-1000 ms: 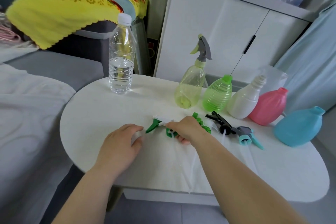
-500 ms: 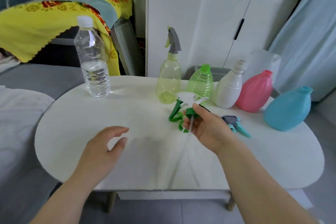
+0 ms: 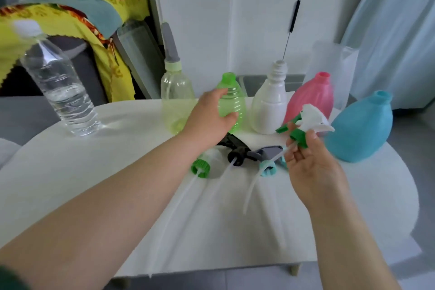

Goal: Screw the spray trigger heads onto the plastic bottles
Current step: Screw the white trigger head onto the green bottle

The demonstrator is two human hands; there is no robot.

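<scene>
The green-and-white trigger head (image 3: 306,125) is pinched at its green collar by the fingertips of the right hand (image 3: 310,169), raised clear of the table (image 3: 70,172) with its dip tube hanging down, seemingly so it can be fed into a neck. At ten o'clock from it, the green bottle (image 3: 231,101) is wrapped by the left hand (image 3: 209,120), probably to steady it for threading; its neck is open. Between the hands, three more heads, green-collared (image 3: 200,167), black (image 3: 236,153) and teal-collared (image 3: 268,165), lie on the table. Behind stand the white bottle (image 3: 270,103), pink bottle (image 3: 313,99) and blue bottle (image 3: 362,129), all uncapped, and at nine o'clock the yellow bottle (image 3: 175,99), already fitted.
</scene>
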